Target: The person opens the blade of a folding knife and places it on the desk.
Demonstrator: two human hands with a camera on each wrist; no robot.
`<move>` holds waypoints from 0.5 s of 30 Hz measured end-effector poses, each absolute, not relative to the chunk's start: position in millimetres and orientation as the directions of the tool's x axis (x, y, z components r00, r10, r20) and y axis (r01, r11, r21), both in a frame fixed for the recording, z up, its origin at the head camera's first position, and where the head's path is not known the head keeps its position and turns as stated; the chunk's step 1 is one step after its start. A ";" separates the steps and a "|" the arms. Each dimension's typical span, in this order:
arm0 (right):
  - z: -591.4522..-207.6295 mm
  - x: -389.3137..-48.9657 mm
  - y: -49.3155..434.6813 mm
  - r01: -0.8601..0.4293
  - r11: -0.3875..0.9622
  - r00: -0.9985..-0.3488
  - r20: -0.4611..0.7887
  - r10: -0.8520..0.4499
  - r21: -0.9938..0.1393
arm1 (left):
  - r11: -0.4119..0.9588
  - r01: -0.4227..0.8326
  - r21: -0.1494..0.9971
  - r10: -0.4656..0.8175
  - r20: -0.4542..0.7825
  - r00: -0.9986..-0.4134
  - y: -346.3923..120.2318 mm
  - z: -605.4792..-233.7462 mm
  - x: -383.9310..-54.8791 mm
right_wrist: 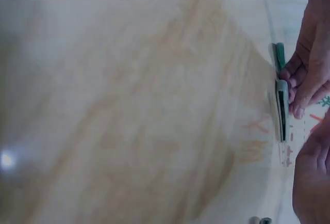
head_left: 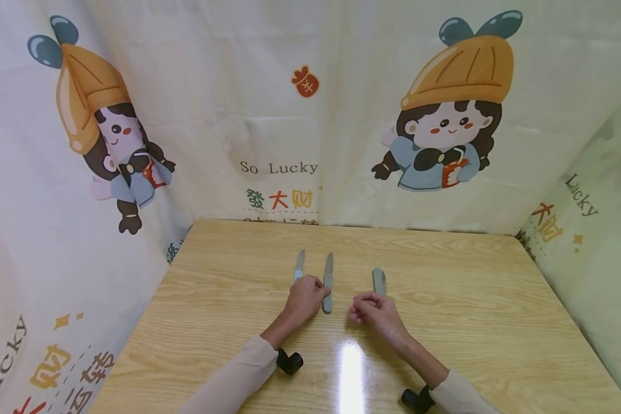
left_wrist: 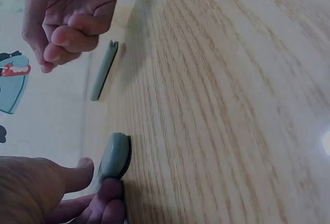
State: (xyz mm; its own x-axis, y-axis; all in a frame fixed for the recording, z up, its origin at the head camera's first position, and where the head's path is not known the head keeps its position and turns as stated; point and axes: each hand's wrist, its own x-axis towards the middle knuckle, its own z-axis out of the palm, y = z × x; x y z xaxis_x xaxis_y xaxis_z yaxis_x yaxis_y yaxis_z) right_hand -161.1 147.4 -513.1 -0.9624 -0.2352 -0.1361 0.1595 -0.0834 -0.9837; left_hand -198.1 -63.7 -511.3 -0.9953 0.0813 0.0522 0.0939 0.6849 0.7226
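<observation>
"The left hand [head_left: 303,297]?"

"Gripping a slim knife [head_left: 328,280] by its smooth, round-ended grey-green handle [head_left: 328,304] — pointed blade [head_left: 329,263] toward twelve, at the hand's two o'clock."

"The second knife [head_left: 300,264]?"

"At that hand's twelve, on the streaky wood-grain table [head_left: 227,276]."

"And the right hand [head_left: 379,315]?"

"Loosely curled, empty — a rounded grey-green piece [head_left: 378,281] lies at its twelve."

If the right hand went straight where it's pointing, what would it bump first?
Probably the middle knife, which the left hand touches. The right hand might pass above it, though; height is unclear.
</observation>
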 end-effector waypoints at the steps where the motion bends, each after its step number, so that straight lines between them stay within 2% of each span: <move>1: -511.7 -161.8 148.7 0.150 -0.097 -0.972 -0.128 -0.199 -0.984 | 0.679 0.087 0.729 0.074 0.050 -0.996 -64.9 -510.1 -197.2; 4: -504.8 -165.0 154.9 0.110 -0.107 -0.992 -0.102 -0.073 -0.988 | 0.660 0.115 0.743 0.063 0.097 -0.993 -68.8 -504.6 -194.8; 8: -494.9 -170.7 166.7 0.070 -0.039 -0.997 -0.071 0.029 -0.997 | 0.652 0.173 0.738 0.069 0.170 -0.983 -73.3 -495.4 -192.1; 15: -492.3 -178.5 176.6 0.049 0.118 -0.999 -0.051 -0.007 -0.992 | 0.646 0.184 0.741 0.065 0.187 -0.980 -78.2 -483.5 -184.7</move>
